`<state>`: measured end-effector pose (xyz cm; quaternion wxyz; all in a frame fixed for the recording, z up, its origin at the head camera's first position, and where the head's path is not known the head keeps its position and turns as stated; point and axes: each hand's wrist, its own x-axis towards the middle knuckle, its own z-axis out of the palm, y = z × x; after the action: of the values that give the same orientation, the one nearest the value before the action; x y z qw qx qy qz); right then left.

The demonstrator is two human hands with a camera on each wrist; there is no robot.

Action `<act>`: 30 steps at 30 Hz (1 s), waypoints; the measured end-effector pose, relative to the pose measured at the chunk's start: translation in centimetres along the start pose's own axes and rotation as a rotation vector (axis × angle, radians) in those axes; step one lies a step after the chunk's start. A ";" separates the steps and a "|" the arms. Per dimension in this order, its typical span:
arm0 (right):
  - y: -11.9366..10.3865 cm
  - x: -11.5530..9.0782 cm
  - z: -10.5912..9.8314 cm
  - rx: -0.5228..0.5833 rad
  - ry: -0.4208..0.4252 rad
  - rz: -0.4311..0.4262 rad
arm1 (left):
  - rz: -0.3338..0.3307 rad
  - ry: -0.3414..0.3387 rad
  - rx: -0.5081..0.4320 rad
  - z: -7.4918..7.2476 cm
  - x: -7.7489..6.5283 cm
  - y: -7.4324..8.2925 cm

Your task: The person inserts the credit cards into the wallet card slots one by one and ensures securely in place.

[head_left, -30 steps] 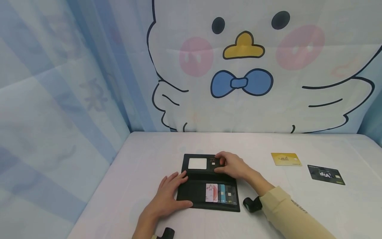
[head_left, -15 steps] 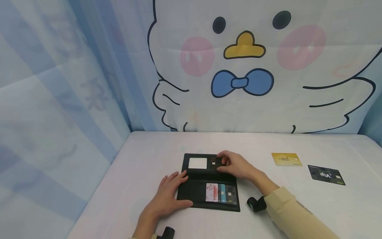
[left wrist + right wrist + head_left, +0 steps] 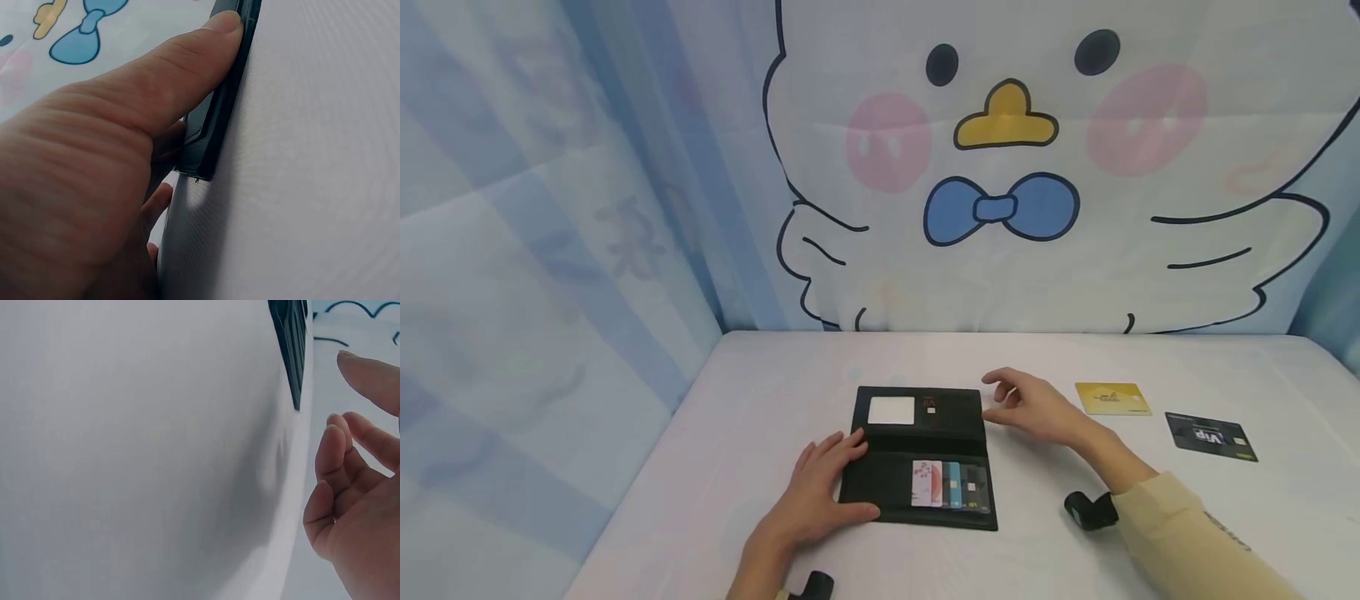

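Observation:
A black bifold card wallet (image 3: 887, 479) lies unfolded on the table. Its upper panel holds a white insert (image 3: 891, 410) and a dark card (image 3: 929, 409) with a small chip, tucked in a pocket. In the lower panel sit a pink-and-white card (image 3: 927, 483), a blue card (image 3: 954, 483) and a dark card (image 3: 975, 487). My left hand (image 3: 816, 492) rests on the wallet's left side, thumb (image 3: 194, 59) along its front edge and fingers extended. Just right of the upper panel, my right hand (image 3: 1037, 408) hovers with loosely bent fingers and nothing in them, as the right wrist view also shows.
On the white table (image 3: 1150, 375), a gold card (image 3: 1113, 398) and a black VIP card (image 3: 1211, 436) lie to the right of the right hand. Behind the table hangs a curtain (image 3: 895, 275) with a cartoon bird. Dark wrist cameras (image 3: 1090, 510) sit on both wrists.
My right hand has let go of the dark card in the upper panel and moved right, off the wallet. The left hand has stayed in place.

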<state>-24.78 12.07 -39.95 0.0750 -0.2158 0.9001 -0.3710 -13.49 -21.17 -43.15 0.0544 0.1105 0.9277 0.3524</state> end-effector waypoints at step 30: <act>8.4 -5.4 -8.0 -0.093 0.093 0.147 | -0.023 -0.015 -0.003 0.0 0.0 0.1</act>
<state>-25.13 24.80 -40.28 0.0503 -0.1348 0.9322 -0.3320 -13.52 -21.13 -43.06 0.0653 0.1024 0.9279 0.3525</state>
